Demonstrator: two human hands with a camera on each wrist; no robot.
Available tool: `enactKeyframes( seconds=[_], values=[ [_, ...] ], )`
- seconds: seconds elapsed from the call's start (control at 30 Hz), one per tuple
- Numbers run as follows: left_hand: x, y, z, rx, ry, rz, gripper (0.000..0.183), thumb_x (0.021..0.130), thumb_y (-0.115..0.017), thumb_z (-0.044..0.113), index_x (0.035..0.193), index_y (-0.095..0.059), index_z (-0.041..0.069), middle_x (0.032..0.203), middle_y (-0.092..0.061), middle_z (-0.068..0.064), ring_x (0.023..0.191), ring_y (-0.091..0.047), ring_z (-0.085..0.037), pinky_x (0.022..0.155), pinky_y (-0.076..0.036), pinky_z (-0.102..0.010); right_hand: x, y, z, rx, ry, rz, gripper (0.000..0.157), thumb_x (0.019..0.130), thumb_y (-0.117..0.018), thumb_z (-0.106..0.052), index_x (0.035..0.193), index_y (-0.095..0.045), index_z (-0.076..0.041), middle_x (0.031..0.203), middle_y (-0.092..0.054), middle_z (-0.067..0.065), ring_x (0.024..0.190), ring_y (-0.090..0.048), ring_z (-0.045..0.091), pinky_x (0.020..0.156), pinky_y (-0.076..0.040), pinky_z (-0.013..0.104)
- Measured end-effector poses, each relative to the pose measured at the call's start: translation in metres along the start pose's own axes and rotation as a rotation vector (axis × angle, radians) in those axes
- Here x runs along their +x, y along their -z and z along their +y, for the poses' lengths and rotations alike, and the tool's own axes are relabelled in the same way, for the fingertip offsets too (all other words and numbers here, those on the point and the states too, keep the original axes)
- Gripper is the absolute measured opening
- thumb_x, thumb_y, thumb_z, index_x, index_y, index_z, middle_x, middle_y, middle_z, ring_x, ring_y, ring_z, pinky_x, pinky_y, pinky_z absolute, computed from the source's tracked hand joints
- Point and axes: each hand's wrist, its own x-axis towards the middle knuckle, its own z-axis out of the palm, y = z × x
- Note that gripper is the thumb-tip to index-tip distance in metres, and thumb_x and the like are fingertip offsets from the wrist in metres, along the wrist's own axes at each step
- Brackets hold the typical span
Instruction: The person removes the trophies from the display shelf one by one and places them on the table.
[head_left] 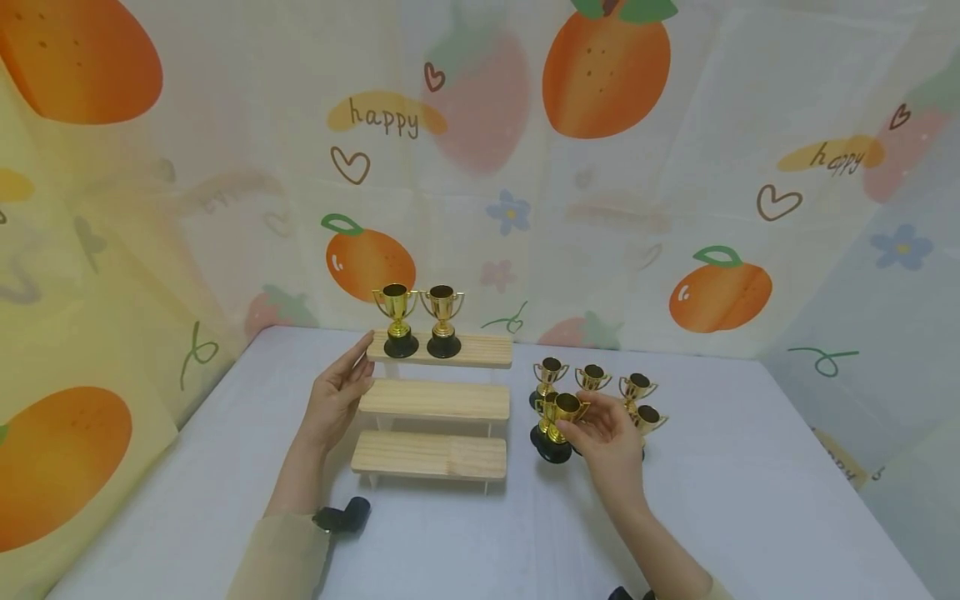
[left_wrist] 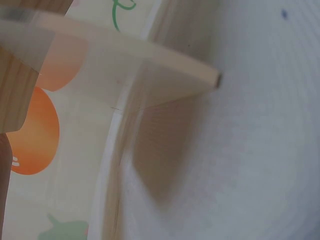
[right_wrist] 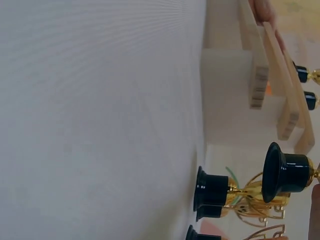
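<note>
In the head view my right hand (head_left: 609, 429) pinches a small gold trophy cup (head_left: 564, 415) with a black base. The right wrist view shows that trophy's base (right_wrist: 287, 172) raised off the table. Several more gold trophies (head_left: 636, 385) stand on the table around and behind this hand, some partly hidden by it. My left hand (head_left: 335, 400) holds the left end of the top wooden shelf (head_left: 480, 350) of a three-step stand. Two gold trophies (head_left: 442, 321) stand side by side on that shelf, toward its left end.
The middle shelf (head_left: 435, 400) and the bottom shelf (head_left: 427, 455) are bare light wood on clear supports. A white cloth covers the table (head_left: 750, 500). Behind it hangs a backdrop (head_left: 465, 225) printed with fruit. Black straps with small cameras (head_left: 345, 515) sit at the wrists.
</note>
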Motion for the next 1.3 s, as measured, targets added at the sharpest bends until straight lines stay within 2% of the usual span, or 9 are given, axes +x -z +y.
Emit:
enactKeyframes(
  seconds=[0.13, 0.3, 0.53, 0.7, 1.0, 1.13, 1.3],
  values=[
    [0.000, 0.000, 0.000, 0.007, 0.001, 0.000, 0.064, 0.095, -0.049, -0.013, 0.152, -0.022, -0.007, 0.162, -0.033, 0.009, 0.131, -0.045, 0.013, 0.114, -0.037, -0.013, -0.001, 0.003, 0.003, -0.001, 0.008, -0.010, 0.048, 0.079, -0.077, 0.005, 0.123, -0.058, 0.000, 0.099, -0.066, -0.016, 0.097, -0.064, 0.002, 0.090, -0.058, 0.011],
    [0.000, 0.000, 0.000, 0.014, 0.003, 0.006, 0.064, 0.095, -0.050, -0.012, 0.152, -0.022, -0.007, 0.162, -0.032, 0.008, 0.131, -0.045, 0.014, 0.114, -0.037, -0.013, -0.003, 0.005, 0.004, 0.002, -0.017, -0.035, 0.049, 0.079, -0.077, 0.005, 0.123, -0.057, 0.001, 0.100, -0.066, -0.016, 0.096, -0.063, 0.002, 0.089, -0.058, 0.012],
    [-0.001, 0.000, 0.000, 0.018, -0.003, 0.010, 0.064, 0.094, -0.048, -0.013, 0.152, -0.021, -0.008, 0.162, -0.033, 0.008, 0.131, -0.046, 0.013, 0.114, -0.037, -0.013, -0.003, 0.005, 0.007, -0.065, -0.060, -0.064, 0.047, 0.077, -0.079, 0.001, 0.121, -0.061, -0.005, 0.105, -0.065, -0.010, 0.095, -0.063, 0.003, 0.085, -0.059, 0.013],
    [0.000, -0.001, 0.000, 0.005, -0.013, 0.006, 0.063, 0.094, -0.048, -0.014, 0.152, -0.021, -0.009, 0.159, -0.037, 0.011, 0.132, -0.046, 0.012, 0.114, -0.038, -0.013, -0.003, 0.005, 0.010, -0.113, -0.083, -0.101, 0.046, 0.078, -0.079, -0.001, 0.121, -0.064, -0.006, 0.111, -0.068, 0.000, 0.090, -0.067, 0.003, 0.080, -0.060, 0.014],
    [0.000, -0.001, 0.000, -0.003, -0.011, 0.004, 0.062, 0.095, -0.048, -0.013, 0.151, -0.022, -0.008, 0.157, -0.040, 0.014, 0.132, -0.047, 0.012, 0.114, -0.038, -0.013, -0.002, 0.007, 0.014, -0.120, -0.130, -0.167, 0.047, 0.079, -0.078, 0.000, 0.122, -0.063, -0.006, 0.125, -0.064, 0.012, 0.088, -0.069, 0.004, 0.079, -0.061, 0.015],
    [-0.001, -0.001, 0.000, -0.002, -0.006, 0.008, 0.062, 0.095, -0.048, -0.013, 0.152, -0.023, -0.008, 0.157, -0.040, 0.015, 0.131, -0.046, 0.012, 0.114, -0.038, -0.012, -0.001, 0.007, 0.015, -0.129, -0.141, -0.170, 0.046, 0.078, -0.078, 0.000, 0.121, -0.063, -0.004, 0.123, -0.064, 0.014, 0.086, -0.069, 0.004, 0.077, -0.061, 0.015],
    [0.000, -0.001, 0.000, -0.006, -0.004, 0.003, 0.063, 0.095, -0.048, -0.013, 0.152, -0.022, -0.008, 0.160, -0.036, 0.010, 0.131, -0.046, 0.013, 0.114, -0.038, -0.013, -0.001, 0.008, 0.016, -0.153, -0.149, -0.176, 0.046, 0.076, -0.081, -0.001, 0.119, -0.064, -0.002, 0.116, -0.066, 0.013, 0.084, -0.067, 0.007, 0.074, -0.061, 0.016]
  ],
)
